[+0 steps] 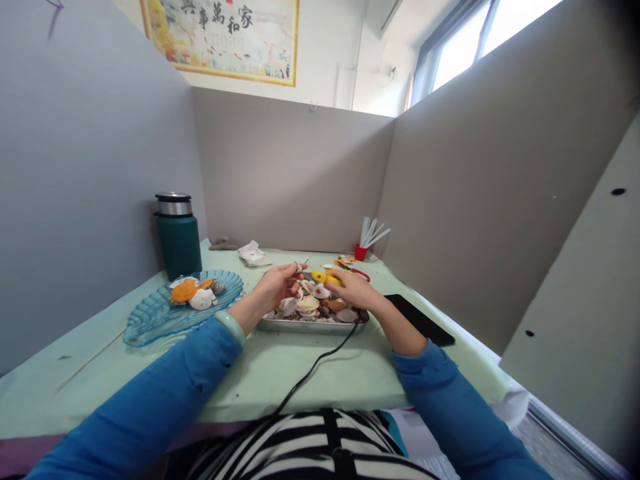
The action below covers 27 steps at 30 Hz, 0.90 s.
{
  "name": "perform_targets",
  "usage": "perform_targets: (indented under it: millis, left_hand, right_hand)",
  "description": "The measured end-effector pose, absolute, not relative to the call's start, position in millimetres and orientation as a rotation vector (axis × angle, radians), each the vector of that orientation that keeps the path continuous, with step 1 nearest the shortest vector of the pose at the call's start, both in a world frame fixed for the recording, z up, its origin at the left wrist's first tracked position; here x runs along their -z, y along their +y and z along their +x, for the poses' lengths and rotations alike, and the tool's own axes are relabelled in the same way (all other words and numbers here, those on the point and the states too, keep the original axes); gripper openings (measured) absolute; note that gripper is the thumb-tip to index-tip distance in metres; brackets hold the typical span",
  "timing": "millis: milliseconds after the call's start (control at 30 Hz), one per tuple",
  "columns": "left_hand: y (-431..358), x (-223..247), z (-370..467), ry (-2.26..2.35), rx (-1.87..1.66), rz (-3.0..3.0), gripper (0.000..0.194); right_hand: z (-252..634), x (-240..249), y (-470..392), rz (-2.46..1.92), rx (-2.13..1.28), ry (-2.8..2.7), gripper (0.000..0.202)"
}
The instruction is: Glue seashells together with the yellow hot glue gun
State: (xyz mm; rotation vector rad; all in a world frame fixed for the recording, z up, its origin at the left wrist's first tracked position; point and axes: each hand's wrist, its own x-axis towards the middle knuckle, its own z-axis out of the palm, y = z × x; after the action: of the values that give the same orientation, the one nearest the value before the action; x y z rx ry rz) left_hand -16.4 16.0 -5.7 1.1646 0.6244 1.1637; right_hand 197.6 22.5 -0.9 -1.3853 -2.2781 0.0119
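Note:
Over a metal tray of mixed seashells, my left hand pinches a small, pale object, too small to name for certain. My right hand is closed round a yellow tool, whose front end points toward my left hand. A black cord runs from near my right hand across the tray's rim to the table's front edge. The two hands are close together but apart.
On the left, a blue glass dish holds shells beside a green bottle. Crumpled tissue, red-handled scissors and a red cup of white sticks lie behind the tray. A black flat object is at right. Grey partitions surround the table.

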Motion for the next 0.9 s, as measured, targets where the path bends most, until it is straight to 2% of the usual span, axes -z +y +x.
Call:
perform_targets:
  millis: [200,333,533,700,900]
  left_hand:
    - [17,4,-18,0.565,-1.188,1.144,0.024]
    - [15,1,-18,0.527,-1.203,1.114,0.022]
    - [16,3,-19,0.445,-1.198,1.139,0.021]
    - [17,4,-18,0.422,-1.233,1.155,0.013]
    - [16,3,-18,0.416,-1.249,1.153,0.021]
  right_hand:
    - [202,-7,22,-0.937,-0.822,-1.723,0.044]
    - [202,-9,13,-0.636,-1.174,-1.746,0.044]
    - [200,-5,8,-0.562,-1.291,-1.903,0.035]
    - [199,-5,7,-0.629,-1.255,-1.945,0.036]
    - [199,-7,5,-0.646,-1.241,-1.978,0.036]
